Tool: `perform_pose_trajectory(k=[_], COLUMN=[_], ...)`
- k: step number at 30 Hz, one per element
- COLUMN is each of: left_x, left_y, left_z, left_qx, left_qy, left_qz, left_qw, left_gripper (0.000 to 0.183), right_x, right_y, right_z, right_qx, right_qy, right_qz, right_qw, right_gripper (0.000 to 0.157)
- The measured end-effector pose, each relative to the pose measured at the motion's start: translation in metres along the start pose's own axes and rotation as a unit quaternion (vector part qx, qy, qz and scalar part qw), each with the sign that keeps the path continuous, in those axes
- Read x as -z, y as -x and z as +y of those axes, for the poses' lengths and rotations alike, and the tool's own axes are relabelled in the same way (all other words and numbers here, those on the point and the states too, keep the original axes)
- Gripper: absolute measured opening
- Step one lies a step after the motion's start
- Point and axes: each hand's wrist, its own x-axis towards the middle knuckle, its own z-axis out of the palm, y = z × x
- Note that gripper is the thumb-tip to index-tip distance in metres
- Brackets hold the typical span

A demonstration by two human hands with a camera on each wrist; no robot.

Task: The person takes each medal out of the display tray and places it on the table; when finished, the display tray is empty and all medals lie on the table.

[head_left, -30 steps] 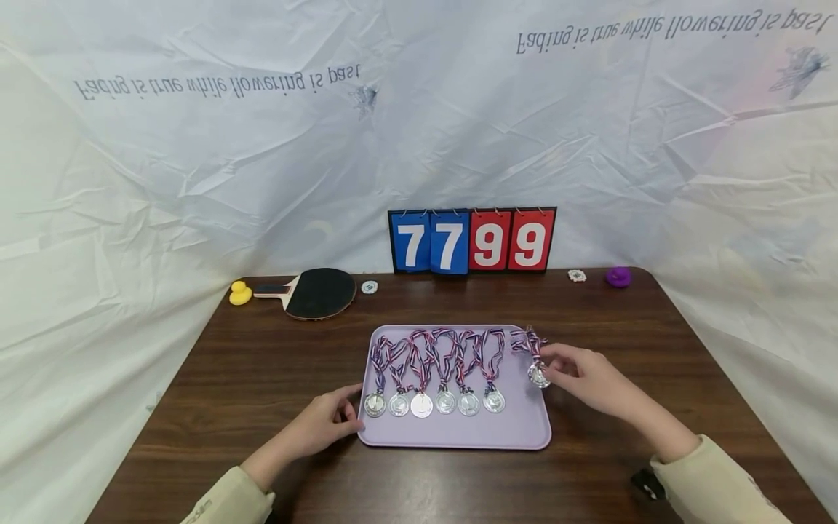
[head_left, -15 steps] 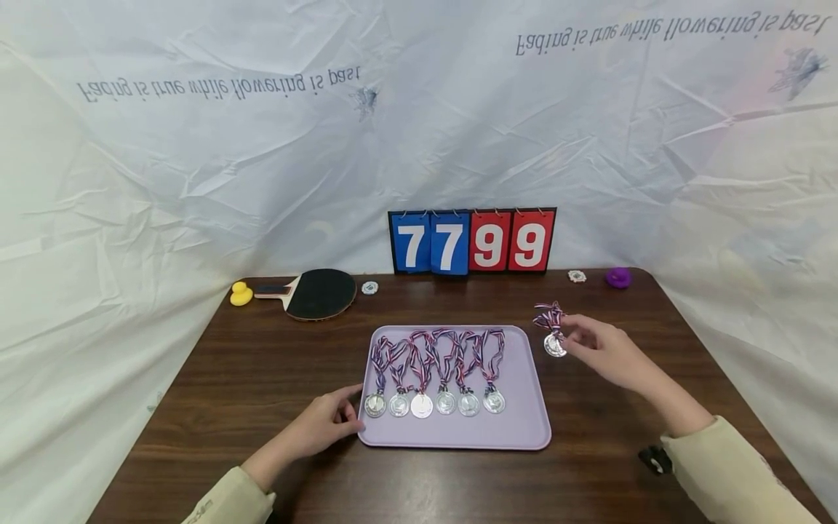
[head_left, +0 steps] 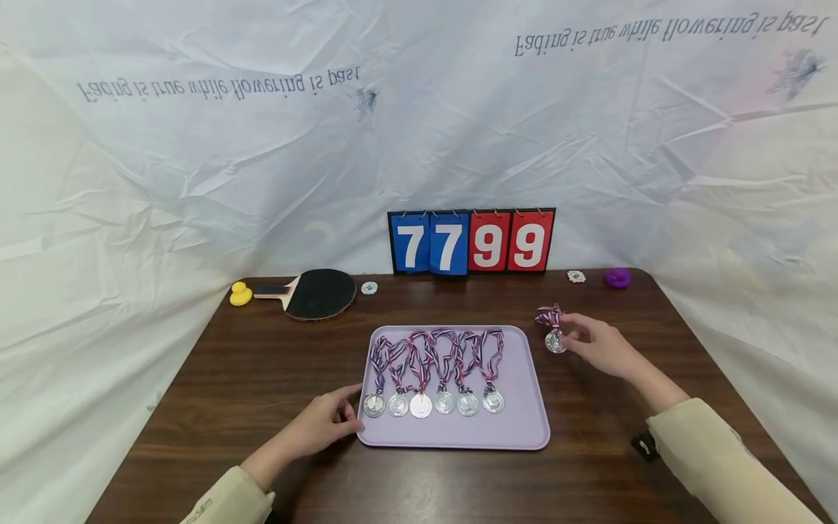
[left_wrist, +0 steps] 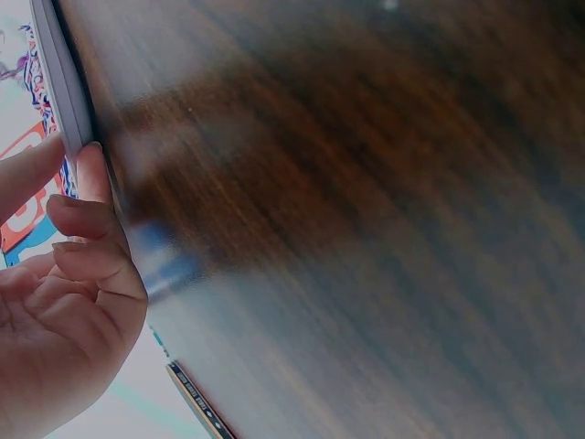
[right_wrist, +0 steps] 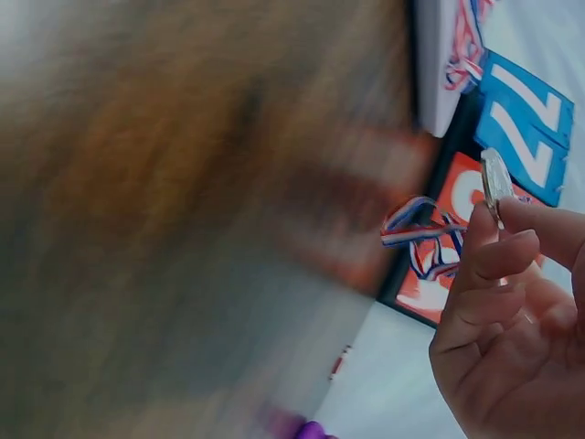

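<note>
Head view: your right hand [head_left: 599,346] holds a medal [head_left: 554,342] just right of the lilac tray [head_left: 452,434]. Left wrist: your left hand [left_wrist: 73,302] seems to pinch its edge. Right wrist: your fingertips [right_wrist: 481,225] clamp the medal.

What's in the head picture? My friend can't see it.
A person's right hand pinches a round silver medal on a striped ribbon, right of a pale purple rectangular tray whose left edge the left hand holds. Six similar medals lie on it; a blue-and-red scoreboard reading 7799 stands behind.
</note>
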Motion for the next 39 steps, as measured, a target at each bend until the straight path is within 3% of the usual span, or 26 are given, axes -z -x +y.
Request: perform_pose_trajectory(k=[7, 11, 18, 27, 39], left_x=[0.0, 0.0, 0.001, -0.001, -0.001], left_y=[0.0, 0.0, 0.001, 0.001, 0.002], left_z=[0.0, 0.0, 0.001, 0.0, 0.001], left_qx=[0.004, 0.005, 0.01, 0.009, 0.0], left_qy=[0.001, 0.003, 0.006, 0.007, -0.002], left_qz=[0.001, 0.001, 0.002, 0.001, 0.007], left_qw=[1.0, 1.0, 0.9999, 0.9999, 1.0], left_gripper=[0.059, 0.06, 0.059, 0.059, 0.058], right_x=[-0.011, -0.018, -0.023, -0.026, -0.023], right_y=[0.011, 0.015, 0.015, 0.015, 0.015], right_z=[0.011, 0.017, 0.019, 0.02, 0.014], right_qx=[-0.009, -0.012, -0.054, -0.076, -0.06], right_qy=[0.002, 0.015, -0.014, 0.01, 0.058], right_qz=[-0.055, -0.062, -0.077, -0.07, -0.038], right_qw=[0.998, 0.998, 0.995, 0.995, 0.996], right_gripper=[0.039, 0.029, 0.02, 0.02, 0.017])
